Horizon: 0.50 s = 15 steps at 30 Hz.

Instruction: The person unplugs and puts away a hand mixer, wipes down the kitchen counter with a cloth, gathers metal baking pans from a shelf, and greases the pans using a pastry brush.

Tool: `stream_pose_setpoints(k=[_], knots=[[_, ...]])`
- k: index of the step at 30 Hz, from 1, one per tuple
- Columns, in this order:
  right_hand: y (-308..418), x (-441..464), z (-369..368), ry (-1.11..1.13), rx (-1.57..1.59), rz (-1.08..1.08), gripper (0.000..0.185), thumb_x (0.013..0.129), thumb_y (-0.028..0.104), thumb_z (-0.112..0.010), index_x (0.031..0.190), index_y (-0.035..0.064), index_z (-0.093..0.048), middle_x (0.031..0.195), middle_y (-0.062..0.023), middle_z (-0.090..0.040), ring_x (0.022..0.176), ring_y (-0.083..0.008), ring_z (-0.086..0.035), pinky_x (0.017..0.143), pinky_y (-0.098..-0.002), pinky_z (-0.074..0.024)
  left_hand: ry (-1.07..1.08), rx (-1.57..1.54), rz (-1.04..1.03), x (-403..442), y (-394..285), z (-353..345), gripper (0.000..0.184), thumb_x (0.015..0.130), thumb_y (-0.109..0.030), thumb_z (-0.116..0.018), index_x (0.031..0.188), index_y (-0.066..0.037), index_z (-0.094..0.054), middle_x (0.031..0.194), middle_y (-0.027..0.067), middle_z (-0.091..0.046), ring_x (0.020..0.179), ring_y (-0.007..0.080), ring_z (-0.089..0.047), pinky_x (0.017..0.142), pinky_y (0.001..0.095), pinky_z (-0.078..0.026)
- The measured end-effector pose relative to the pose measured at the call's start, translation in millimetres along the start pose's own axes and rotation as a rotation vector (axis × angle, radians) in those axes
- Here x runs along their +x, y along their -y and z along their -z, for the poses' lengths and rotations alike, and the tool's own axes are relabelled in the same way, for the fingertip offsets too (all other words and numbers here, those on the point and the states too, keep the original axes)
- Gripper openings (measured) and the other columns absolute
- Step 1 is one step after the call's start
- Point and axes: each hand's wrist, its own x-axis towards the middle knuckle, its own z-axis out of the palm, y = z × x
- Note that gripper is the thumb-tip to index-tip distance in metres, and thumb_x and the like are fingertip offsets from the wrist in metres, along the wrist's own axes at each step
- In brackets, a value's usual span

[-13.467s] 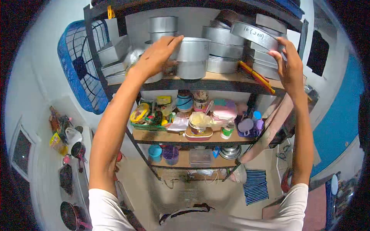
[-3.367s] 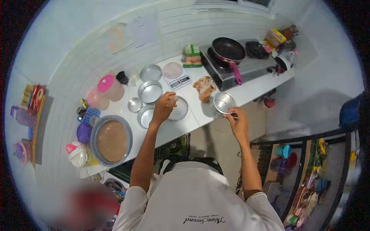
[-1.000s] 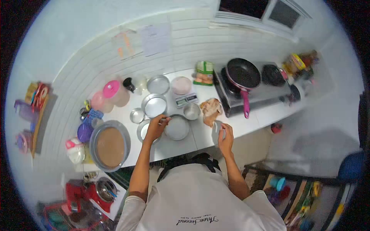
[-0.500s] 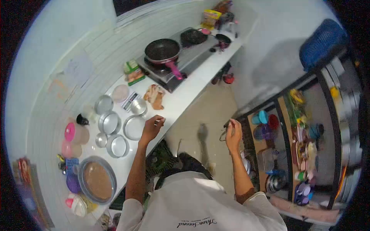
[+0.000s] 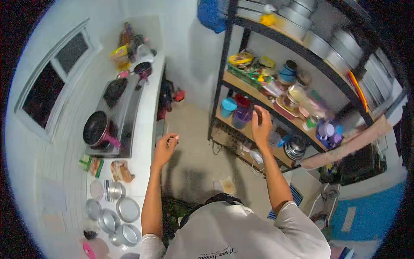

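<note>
My left hand hangs in the air beside the white counter's front edge, loosely curled, with a gap showing between thumb and fingers. Nothing shows in it. My right hand is raised in front of the shelving rack, fingers apart and holding nothing. Behind its fingertips on the lower shelf stand a purple container and a light blue cup. Nearest my left hand on the counter are a crumpled brown-and-white packet and a pink-handled frying pan on the stove.
Several round metal pans, including one shallow pan, sit on the near counter. A black-framed rack on the right carries large metal tins and kitchenware. Tiled floor runs between them. A blue basket hangs on the wall.
My view has swung right, bringing the rack into the middle and shifting the counter left. Both hands stay raised and hold nothing visible.
</note>
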Motion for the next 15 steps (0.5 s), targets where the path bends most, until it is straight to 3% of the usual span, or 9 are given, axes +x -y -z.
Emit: stream_pose_setpoints(k=[4, 6, 8, 10, 11, 14, 15], knots=[[-49.7, 22.1, 41.7, -0.123, -0.142, -0.061, 0.027, 0.095, 0.015, -0.064, 0.119, 0.0018, -0.065, 0.117, -0.017, -0.067, 0.11, -0.0333, -0.062, 0.098, -0.041, -0.0474, 0.077, 0.023, -0.171, 54.0, -38.0, -49.9, 0.028, 0.1, -0.028, -0.065, 0.11, -0.002, -0.069, 0.091, 0.0095, -0.074, 0.081, 0.0154, -0.069, 0.073, 0.0302, -0.053], [-77.5, 26.5, 56.0, -0.205, -0.157, -0.105, 0.029, 0.095, 0.016, -0.066, 0.119, 0.0011, -0.064, 0.116, -0.0171, -0.067, 0.109, -0.0325, -0.063, 0.098, -0.0403, -0.0474, 0.168, 0.03, -0.133, 78.7, -58.3, -74.7, 0.029, 0.1, -0.029, -0.065, 0.111, -0.002, -0.069, 0.094, 0.0107, -0.074, 0.084, 0.0176, -0.071, 0.075, 0.0316, -0.053], [-97.9, 26.8, 70.6, -0.263, -0.147, -0.244, 0.034, 0.094, 0.02, -0.069, 0.12, -0.0002, -0.064, 0.115, -0.0178, -0.068, 0.108, -0.0315, -0.064, 0.096, -0.0399, -0.0482, 0.221, 0.001, -0.188, 101.7, -74.1, -104.4, 0.028, 0.1, -0.026, -0.064, 0.109, -0.001, -0.069, 0.09, 0.0104, -0.072, 0.087, 0.0191, -0.07, 0.077, 0.0322, -0.052], [-120.2, 26.1, 82.6, -0.32, -0.135, -0.349, 0.035, 0.093, 0.021, -0.07, 0.119, -0.0011, -0.064, 0.115, -0.0181, -0.068, 0.108, -0.0317, -0.064, 0.096, -0.0401, -0.0484, 0.288, -0.023, -0.296, 124.8, -90.3, -138.3, 0.029, 0.098, -0.026, -0.067, 0.116, -0.004, -0.066, 0.102, 0.0099, -0.073, 0.096, 0.0209, -0.069, 0.082, 0.0337, -0.053], [-128.7, 28.0, 90.1, -0.306, -0.141, -0.348, 0.046, 0.092, 0.026, -0.073, 0.127, -0.0019, -0.061, 0.115, -0.0206, -0.068, 0.108, -0.0339, -0.064, 0.097, -0.0402, -0.0482, 0.333, -0.06, -0.328, 139.0, -96.2, -158.4, 0.031, 0.097, -0.026, -0.069, 0.119, -0.004, -0.065, 0.105, 0.0103, -0.073, 0.099, 0.0211, -0.069, 0.084, 0.0342, -0.053], [-177.8, 30.3, 101.7, -0.289, -0.154, -0.333, 0.053, 0.094, 0.023, -0.073, 0.136, -0.0023, -0.055, 0.122, -0.0173, -0.067, 0.105, -0.0228, -0.066, 0.094, -0.0352, -0.05, 0.413, -0.108, -0.386, 168.4, -140.8, -213.8, 0.042, 0.094, -0.029, -0.074, 0.125, -0.004, -0.062, 0.112, 0.0099, -0.072, 0.104, 0.0203, -0.067, 0.087, 0.034, -0.053], [-188.5, 33.9, 106.5, -0.266, -0.198, -0.303, 0.062, 0.091, 0.025, -0.075, 0.141, -0.0024, -0.051, 0.129, -0.0191, -0.062, 0.115, -0.0256, -0.061, 0.1, -0.0371, -0.0465, 0.433, -0.114, -0.398, 177.0, -158.0, -232.4, 0.045, 0.092, -0.03, -0.075, 0.127, -0.004, -0.061, 0.113, 0.0096, -0.072, 0.105, 0.0198, -0.067, 0.088, 0.0338, -0.052]])
